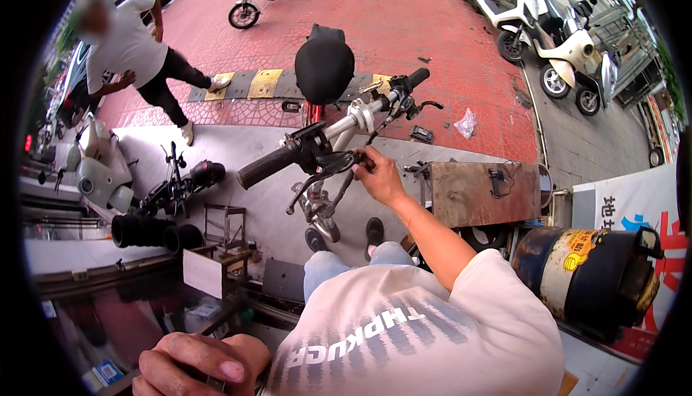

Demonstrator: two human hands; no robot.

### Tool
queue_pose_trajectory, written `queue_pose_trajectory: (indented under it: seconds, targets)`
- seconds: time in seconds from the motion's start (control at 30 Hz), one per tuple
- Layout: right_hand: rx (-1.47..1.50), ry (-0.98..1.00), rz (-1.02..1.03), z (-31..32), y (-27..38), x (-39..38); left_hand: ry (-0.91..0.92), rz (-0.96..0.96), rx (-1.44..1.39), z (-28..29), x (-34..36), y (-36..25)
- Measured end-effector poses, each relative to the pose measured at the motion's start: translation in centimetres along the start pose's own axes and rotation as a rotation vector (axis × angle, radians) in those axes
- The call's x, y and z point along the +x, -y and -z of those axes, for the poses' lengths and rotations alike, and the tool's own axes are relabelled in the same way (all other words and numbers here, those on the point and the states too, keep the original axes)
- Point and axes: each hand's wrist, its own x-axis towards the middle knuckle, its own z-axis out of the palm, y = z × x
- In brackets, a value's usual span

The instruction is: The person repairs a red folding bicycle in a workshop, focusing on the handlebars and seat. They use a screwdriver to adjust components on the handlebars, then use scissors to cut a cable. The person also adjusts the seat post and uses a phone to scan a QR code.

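Right hand [380, 178] at black-gripped silver metal handlebar [337, 129], fingertips pinched, item hidden; black brake lever [336, 164] crowds them; left hand [198, 362] curled, contents can't tell; black rounded seat [324, 66] beyond right hand; brown flat-topped bench [465, 198] right of it, rusty blue-and-cream drum [532, 259] farther right.

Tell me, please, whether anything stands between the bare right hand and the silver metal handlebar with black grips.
Nothing visible stands in the way: the right hand is at the handlebar, its fingertips close beside the black lever assembly on the bar's left half. Whether they touch it is too small to tell.
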Motion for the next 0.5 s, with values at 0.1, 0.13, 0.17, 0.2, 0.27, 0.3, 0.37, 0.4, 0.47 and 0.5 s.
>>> queue_pose_trajectory:
  seconds: [0.1,0.13,0.17,0.2,0.27,0.3,0.37,0.4,0.47,0.5]
  targets:
    - [0.057,0.021,0.054,0.5,-0.2,0.9,-0.059,0.163,0.021,-2.5,-0.1,-1.1]
    - [0.032,0.009,0.069,0.5,-0.2,0.6,-0.075,0.186,0.025,-3.0,-0.3,-1.3]
    - [0.027,-0.029,0.059,0.4,0.4,0.5,-0.090,0.202,0.028,-3.3,-0.6,-1.4]
    - [0.023,-0.070,0.048,0.3,0.9,0.4,-0.105,0.206,0.042,-3.5,-0.9,-1.4]
    - [0.003,-0.125,0.054,0.0,1.1,0.3,-0.098,0.189,0.078,-3.6,-1.1,-1.6]
    - [-0.013,-0.141,0.070,-0.3,0.8,0.3,-0.074,0.169,0.100,-3.4,-0.9,-1.7]
    - [-0.082,-0.134,0.076,-0.3,0.7,0.3,-0.077,0.135,0.054,-3.9,-0.6,-1.2]
    - [-0.141,-0.097,0.080,-0.1,1.6,0.4,-0.124,0.111,-0.012,-5.6,0.3,-0.6]
    - [-0.279,-0.074,0.113,0.1,2.0,0.6,-0.154,0.041,-0.077,-6.8,1.0,0.3]
    - [-0.359,-0.086,0.142,-0.1,1.9,0.7,-0.141,-0.005,-0.077,-6.9,1.2,0.6]
